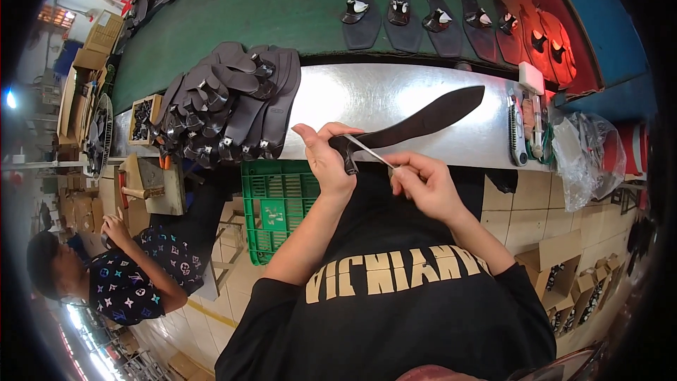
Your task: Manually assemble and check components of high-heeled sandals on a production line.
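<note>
My left hand is closed around the narrow end of a long dark sandal sole, thumb raised. The sole's broad end points right, above the metal worktop. A glossy black piece sits at the gripped end, partly covered by my fingers. In my right hand is a slim metal rod tool, pinched between thumb and fingers. Its tip meets the sole beside my left fingers; I cannot make out what kind of tip it has. A pile of dark sandal soles with shiny black pieces lies left of my hands.
Beyond the metal worktop, a green conveyor belt carries a row of sandals. A utility knife and a plastic bag lie right. Below left stands a green crate; a co-worker sits further left.
</note>
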### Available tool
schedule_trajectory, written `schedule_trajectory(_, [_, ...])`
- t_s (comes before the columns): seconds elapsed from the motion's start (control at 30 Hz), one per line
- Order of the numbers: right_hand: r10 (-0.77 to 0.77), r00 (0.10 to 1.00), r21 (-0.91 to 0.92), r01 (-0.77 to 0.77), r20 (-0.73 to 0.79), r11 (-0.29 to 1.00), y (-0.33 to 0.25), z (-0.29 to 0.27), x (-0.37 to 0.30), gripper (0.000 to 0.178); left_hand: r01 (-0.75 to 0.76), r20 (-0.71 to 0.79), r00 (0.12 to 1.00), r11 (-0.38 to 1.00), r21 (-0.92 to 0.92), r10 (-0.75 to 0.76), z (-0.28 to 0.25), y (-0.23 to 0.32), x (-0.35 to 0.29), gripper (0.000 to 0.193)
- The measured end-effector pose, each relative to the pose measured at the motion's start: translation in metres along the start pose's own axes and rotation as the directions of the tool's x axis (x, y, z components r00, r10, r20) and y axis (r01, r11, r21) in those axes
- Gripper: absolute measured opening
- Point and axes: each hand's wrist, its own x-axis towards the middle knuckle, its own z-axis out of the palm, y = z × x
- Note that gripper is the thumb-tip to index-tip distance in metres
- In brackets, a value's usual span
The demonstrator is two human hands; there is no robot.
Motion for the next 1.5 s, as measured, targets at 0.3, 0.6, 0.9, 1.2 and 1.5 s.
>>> schedule_trajectory(0.3, [-0.559,0.818,-0.588,0.520,0.135,0.620,-0.007,0.022,-0.006,0.012,0.341,0.200,0.936,0.883,-0.321,-0.289,-0.017,0.005,0.007,0.080])
schedule_trajectory(0.6, [-0.518,0.855,-0.735,0.332,-0.030,0.591,-0.002,0.017,0.003,0.005,0.641,0.387,0.756,0.473,-0.605,-0.528,-0.005,-0.022,0.000,0.048])
schedule_trajectory(0.9, [-0.495,0.852,-0.645,0.477,0.171,0.598,0.006,0.036,-0.010,0.005,0.548,0.101,0.794,0.634,-0.545,-0.599,-0.001,-0.002,0.029,0.059])
schedule_trajectory(1.2, [-0.443,0.842,-0.678,0.131,-0.309,0.723,-0.027,-0.047,0.005,0.014,-0.004,0.017,1.000,0.939,-0.343,0.011,-0.100,0.147,0.135,0.011])
schedule_trajectory(1.5, [-0.601,0.711,-0.928,-0.233,-0.366,0.289,-0.017,-0.159,-0.009,0.035,-0.003,-0.019,0.987,0.132,0.991,0.161,-0.298,0.224,0.252,0.040])
